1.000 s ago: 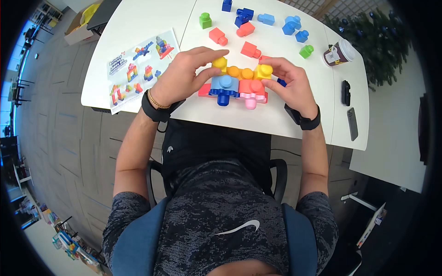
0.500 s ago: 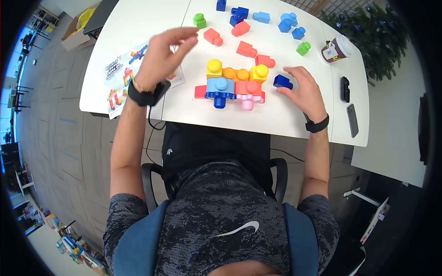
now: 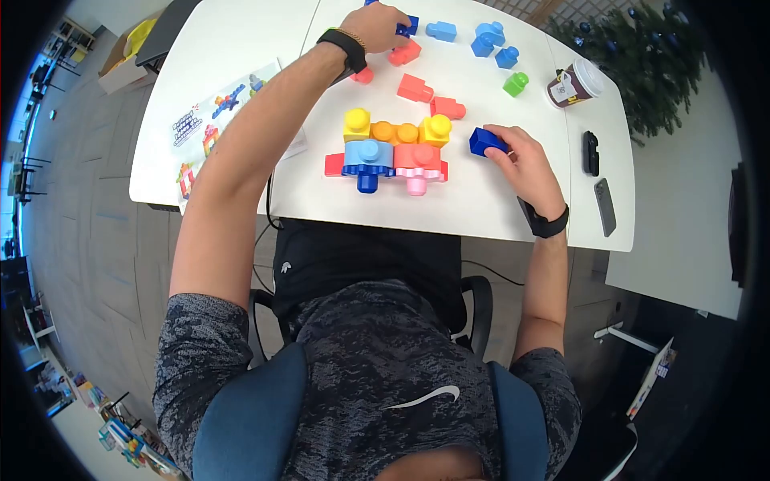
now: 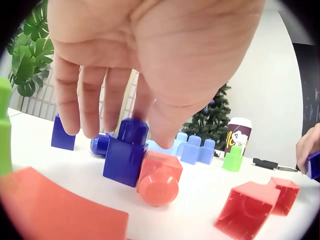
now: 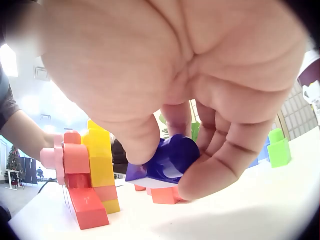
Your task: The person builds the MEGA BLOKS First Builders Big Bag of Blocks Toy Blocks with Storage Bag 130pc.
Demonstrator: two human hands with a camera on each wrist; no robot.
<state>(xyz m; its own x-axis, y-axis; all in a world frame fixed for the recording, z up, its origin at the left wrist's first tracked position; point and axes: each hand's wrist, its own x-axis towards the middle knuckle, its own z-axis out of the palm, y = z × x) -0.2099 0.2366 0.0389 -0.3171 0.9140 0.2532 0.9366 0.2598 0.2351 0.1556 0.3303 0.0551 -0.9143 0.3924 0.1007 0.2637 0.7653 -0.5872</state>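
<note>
My right hand (image 3: pixel 528 168) pinches a dark blue block (image 3: pixel 484 142) between thumb and fingers, close over the table right of the assembled blocks. That build (image 3: pixel 381 154) stands near the front edge, with yellow, orange, light blue and red blocks, plus dark blue and pink gear-edged pieces facing me. At the back, my left hand (image 3: pixel 374 29) reaches down with extended fingers. In the left wrist view its thumb and index fingertips are right at the stud of an upright dark blue block (image 4: pixel 123 161). Beside that lies a red block (image 4: pixel 159 187).
Loose red blocks (image 3: pixel 414 88) lie behind the build. Farther back are light blue blocks (image 3: pixel 484 40) and a green block (image 3: pixel 516 84). A lidded cup (image 3: pixel 571 86), a black case (image 3: pixel 591 154) and a phone (image 3: pixel 605 207) stand right. Under the left arm lies a printed sheet (image 3: pixel 188 127).
Both hands have left the build. The left has swung out and forward to the back blocks; the right has moved rightward and taken hold of the dark blue block there.
</note>
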